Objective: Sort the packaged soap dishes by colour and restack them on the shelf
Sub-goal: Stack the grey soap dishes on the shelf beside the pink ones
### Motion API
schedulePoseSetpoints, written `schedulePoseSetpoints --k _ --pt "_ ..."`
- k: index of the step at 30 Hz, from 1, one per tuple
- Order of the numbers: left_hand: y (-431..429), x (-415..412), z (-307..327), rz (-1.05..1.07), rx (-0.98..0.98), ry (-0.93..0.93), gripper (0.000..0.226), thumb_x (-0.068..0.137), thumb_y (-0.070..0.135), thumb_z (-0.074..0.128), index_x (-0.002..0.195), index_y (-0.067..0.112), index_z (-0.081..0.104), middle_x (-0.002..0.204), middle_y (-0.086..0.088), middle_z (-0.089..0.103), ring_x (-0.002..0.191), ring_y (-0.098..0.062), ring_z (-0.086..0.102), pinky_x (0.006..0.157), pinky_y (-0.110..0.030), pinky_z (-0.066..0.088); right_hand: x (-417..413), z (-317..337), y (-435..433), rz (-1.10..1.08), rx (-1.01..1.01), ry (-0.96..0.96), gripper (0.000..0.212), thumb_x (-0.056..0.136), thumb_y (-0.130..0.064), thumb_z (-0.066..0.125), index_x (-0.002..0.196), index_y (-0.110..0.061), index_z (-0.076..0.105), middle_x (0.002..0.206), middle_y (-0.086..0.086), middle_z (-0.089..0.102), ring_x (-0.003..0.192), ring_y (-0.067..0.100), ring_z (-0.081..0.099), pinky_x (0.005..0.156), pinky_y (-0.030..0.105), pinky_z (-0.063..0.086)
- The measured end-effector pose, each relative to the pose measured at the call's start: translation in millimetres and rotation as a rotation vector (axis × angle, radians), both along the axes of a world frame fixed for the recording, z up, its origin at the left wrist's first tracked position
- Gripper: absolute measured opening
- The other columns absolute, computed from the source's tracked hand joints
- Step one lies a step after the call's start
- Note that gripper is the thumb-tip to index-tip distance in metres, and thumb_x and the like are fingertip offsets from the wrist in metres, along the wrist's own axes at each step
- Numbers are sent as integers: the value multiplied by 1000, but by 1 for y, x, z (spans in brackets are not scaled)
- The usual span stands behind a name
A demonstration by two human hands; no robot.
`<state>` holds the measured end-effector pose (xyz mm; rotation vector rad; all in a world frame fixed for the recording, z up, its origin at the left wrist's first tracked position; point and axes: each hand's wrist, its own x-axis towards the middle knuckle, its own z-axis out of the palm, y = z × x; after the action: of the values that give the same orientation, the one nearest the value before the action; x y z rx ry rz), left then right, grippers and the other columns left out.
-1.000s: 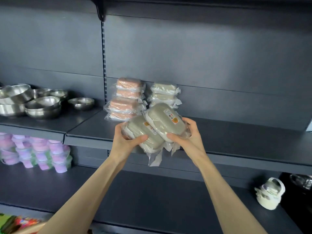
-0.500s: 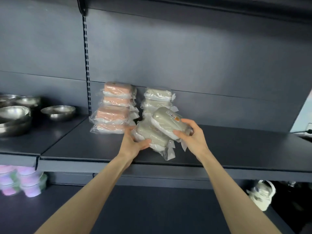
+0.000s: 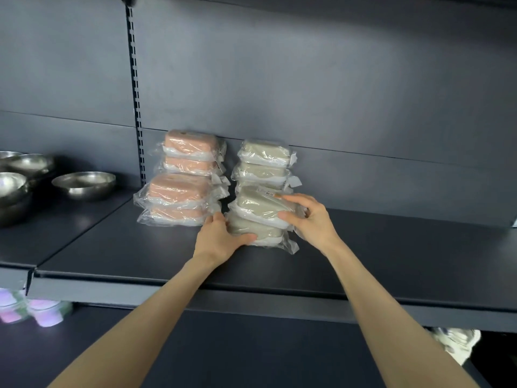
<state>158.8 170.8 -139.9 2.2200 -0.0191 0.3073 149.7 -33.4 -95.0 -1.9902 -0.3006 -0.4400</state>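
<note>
Two grey-green soap dishes in clear wrap lie stacked on the dark shelf (image 3: 391, 261). My left hand (image 3: 221, 236) grips the lower grey-green dish (image 3: 251, 228) at its left front corner. My right hand (image 3: 310, 217) grips the upper grey-green dish (image 3: 257, 204) at its right end. Behind them, against the back wall, stands a stack of grey-green dishes (image 3: 264, 161). To the left are pink dishes: a front stack (image 3: 179, 200) and a rear stack (image 3: 190, 151).
Several steel bowls (image 3: 84, 184) sit on the neighbouring shelf section at the left. Pastel tubs (image 3: 42, 313) stand on the lower shelf at the far left, a white object (image 3: 456, 343) at the lower right. A slotted upright (image 3: 134, 88) runs up the back wall.
Both hands have carried the two grey-green dishes forward and set them down flat on the shelf in front of the grey-green stack. The view has moved closer.
</note>
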Motion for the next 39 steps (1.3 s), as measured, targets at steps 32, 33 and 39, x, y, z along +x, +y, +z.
schedulePoseSetpoints --k 32,33,39 --pt "-5 36 -5 32 73 -104 34 79 39 74 78 15 51 71 3 50 83 -23 49 71 -29 36 46 3 3 -29 -312 -109 49 77 -7 78 123 -17 65 123 0 55 115 15 52 103 25 38" --pt "-6 37 -4 47 92 -108 34 79 40 74 78 14 51 72 1 51 83 -23 48 71 -29 36 46 3 3 -29 -310 -108 49 77 -7 78 123 -17 66 124 0 56 114 14 52 102 23 37" --pt "-8 42 -3 91 119 -126 33 79 40 74 79 16 51 76 0 54 79 -21 45 71 -29 34 49 4 3 -25 -300 -105 49 76 -6 79 122 -17 66 120 -3 55 110 9 50 98 17 33"
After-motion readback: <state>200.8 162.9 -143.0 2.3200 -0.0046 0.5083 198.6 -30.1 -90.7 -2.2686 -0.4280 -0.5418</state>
